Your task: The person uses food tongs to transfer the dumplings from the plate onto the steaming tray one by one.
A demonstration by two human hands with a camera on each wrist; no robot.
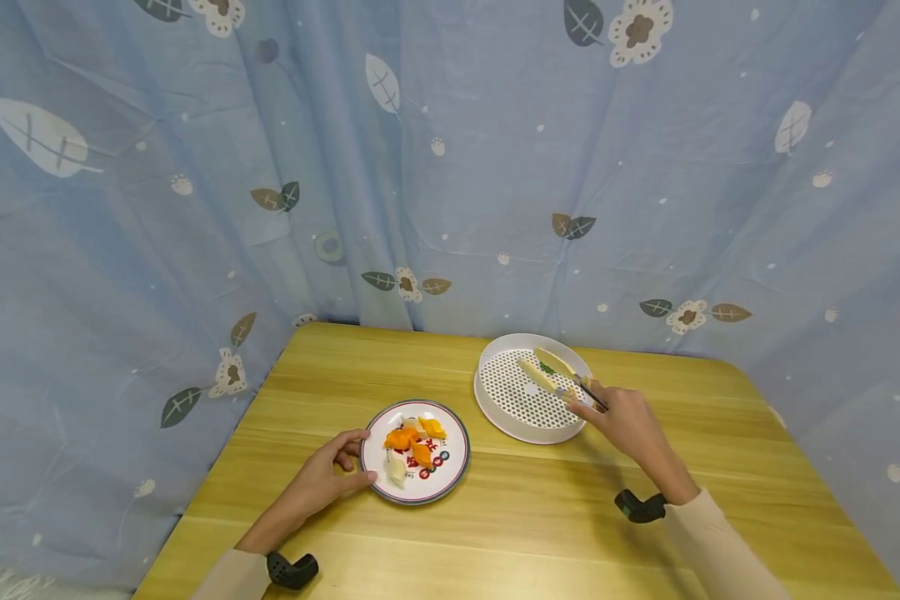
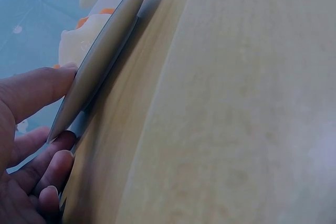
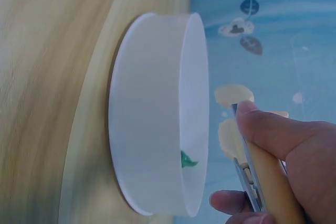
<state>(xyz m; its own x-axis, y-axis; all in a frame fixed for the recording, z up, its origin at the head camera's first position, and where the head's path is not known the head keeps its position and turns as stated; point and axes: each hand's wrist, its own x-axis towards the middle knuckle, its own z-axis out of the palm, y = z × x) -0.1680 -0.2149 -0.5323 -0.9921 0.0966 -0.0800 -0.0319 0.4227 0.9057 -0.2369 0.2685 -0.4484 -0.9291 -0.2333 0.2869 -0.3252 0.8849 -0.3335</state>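
My left hand [image 1: 318, 479] holds the near-left rim of a round white plate [image 1: 376, 457], thumb on top and fingers beneath in the left wrist view. Several small orange, yellow and white dumpling-shaped pieces [image 1: 402, 438] lie on the plate. In my right hand [image 1: 630, 421] is a pair of food tongs [image 1: 543, 382] with cream-coloured tips, which stand apart over a round white steamer basket [image 1: 495, 407] with a perforated bottom. A small green piece [image 3: 187, 160] is inside the basket, below the tongs; I see nothing gripped between the tips.
Both things stand on a wooden table [image 1: 495, 533], the basket at the back right of the plate. A blue patterned curtain [image 1: 480, 167] hangs behind the table and at its sides. Each wrist wears a black camera mount [image 1: 292, 571].
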